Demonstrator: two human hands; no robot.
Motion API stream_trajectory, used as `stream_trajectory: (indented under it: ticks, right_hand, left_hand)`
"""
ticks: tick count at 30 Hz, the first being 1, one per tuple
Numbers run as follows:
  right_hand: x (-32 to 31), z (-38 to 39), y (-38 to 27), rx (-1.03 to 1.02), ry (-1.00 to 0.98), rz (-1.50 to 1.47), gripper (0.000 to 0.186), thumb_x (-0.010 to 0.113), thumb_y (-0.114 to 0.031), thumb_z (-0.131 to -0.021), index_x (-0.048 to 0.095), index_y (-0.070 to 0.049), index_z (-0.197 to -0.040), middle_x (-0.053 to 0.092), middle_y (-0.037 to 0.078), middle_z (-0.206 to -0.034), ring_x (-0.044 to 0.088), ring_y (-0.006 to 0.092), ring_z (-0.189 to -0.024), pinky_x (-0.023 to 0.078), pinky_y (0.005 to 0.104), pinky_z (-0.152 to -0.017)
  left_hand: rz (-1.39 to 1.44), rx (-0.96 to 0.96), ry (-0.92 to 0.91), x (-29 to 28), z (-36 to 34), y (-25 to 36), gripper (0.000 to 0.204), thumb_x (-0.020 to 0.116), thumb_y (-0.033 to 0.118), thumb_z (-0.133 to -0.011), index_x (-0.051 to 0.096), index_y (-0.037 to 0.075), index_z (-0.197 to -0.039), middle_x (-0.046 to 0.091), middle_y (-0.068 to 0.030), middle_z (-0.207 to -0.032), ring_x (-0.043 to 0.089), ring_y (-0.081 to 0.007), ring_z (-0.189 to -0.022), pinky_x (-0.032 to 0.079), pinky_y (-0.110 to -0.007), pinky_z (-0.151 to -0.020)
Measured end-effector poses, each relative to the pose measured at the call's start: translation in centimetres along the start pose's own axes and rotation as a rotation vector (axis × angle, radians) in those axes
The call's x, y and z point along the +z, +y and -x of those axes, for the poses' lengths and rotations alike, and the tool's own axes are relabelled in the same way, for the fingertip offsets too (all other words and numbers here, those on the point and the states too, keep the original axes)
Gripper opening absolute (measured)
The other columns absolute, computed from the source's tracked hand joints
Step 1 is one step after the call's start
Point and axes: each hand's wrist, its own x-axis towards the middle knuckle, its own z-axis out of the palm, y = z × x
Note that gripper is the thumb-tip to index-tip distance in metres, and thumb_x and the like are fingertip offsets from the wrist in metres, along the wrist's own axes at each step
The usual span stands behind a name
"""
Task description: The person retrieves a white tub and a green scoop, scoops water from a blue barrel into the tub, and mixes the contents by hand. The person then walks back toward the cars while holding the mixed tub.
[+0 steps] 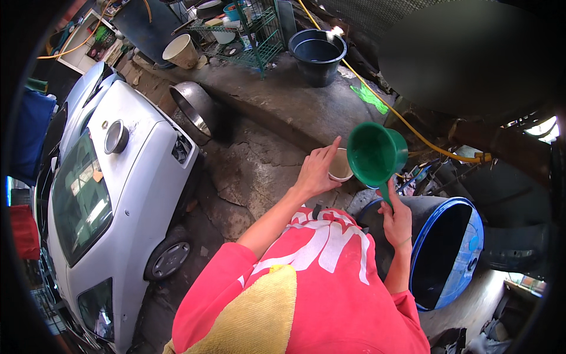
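My right hand point(400, 223) is closed round the handle of a green plastic dipper point(364, 154), whose round bowl tilts toward me and shows its inside. Just left of the dipper, my left hand point(316, 172) grips a small pale round tub point(341, 167), index finger and thumb spread along its near side. Part of the tub is hidden behind the dipper and my fingers. The dipper's rim overlaps the tub's edge in view; whether they touch I cannot tell.
A blue-rimmed drum point(417, 259) lies at my right. On the ledge ahead stand a black basin point(317, 62), a green wire rack point(260, 44) and a cream bucket point(181, 52). A yellow hose point(394, 111) crosses there. A metal pot point(191, 108) and a white car point(127, 194) are left.
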Motion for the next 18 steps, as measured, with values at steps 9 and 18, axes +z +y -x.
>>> stream_trajectory:
  ticks: [9,18]
  right_hand:
    - [-0.1,0.2,1.3,0.088,0.036,-0.39,0.058,0.044,-0.001,-0.096,0.029,-0.005,-0.151,0.067,0.014,-0.116,0.061,0.0106,-0.083,0.05,0.0242,-0.074]
    - [-1.3,4.7,6.9,0.299,0.588,-0.794,0.053,0.045,-0.016,-0.102,0.028,-0.007,-0.151,0.064,0.018,-0.123,0.06,0.0093,-0.076,0.048,0.0212,-0.066]
  left_hand:
    - [0.009,0.015,0.071,-0.1,0.9,0.0,0.121,0.088,0.018,-0.053,0.02,0.008,-0.153,0.053,-0.0164,-0.134,0.05,-0.0378,-0.12,0.042,-0.045,-0.102]
    - [0.014,0.214,0.513,-0.6,4.2,-2.5,0.099,0.088,0.014,-0.056,0.041,0.009,-0.142,0.05,-0.0139,-0.138,0.049,-0.0353,-0.124,0.042,-0.043,-0.103]
